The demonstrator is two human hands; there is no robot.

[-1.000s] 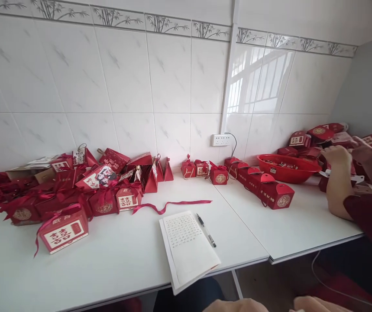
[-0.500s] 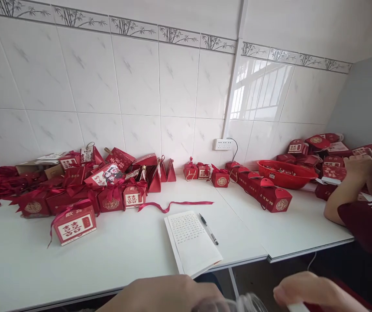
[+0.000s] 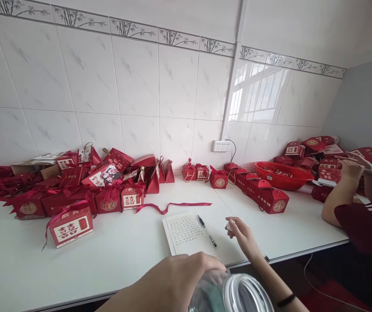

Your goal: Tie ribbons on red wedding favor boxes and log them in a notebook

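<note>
My left hand [image 3: 176, 281], at the bottom of the view, is wrapped round a clear bottle [image 3: 210, 290]. The bottle's uncovered round mouth [image 3: 242, 292] faces up and to the right, and its lower part is out of the frame. Over the table's front edge, right of the notebook, my right hand [image 3: 242, 236] pinches a small white piece [image 3: 229, 225] that looks like a cap; the fingers partly hide it. An open notebook [image 3: 186, 245] with handwriting lies just beyond my left hand, and a black pen [image 3: 207, 231] rests on its right side.
Red gift boxes [image 3: 70, 227] with ribbons pile up at the left, and more boxes [image 3: 272, 199] run in a row at the right. A red basin [image 3: 285, 184] stands behind that row. A co-worker's raised hands [image 3: 351, 169] are at the far right. A loose ribbon [image 3: 173, 204] lies mid-table.
My right hand has moved up and forward from the bottom edge to over the table edge, still with the white piece. The bottle has risen further into view with my left hand.
</note>
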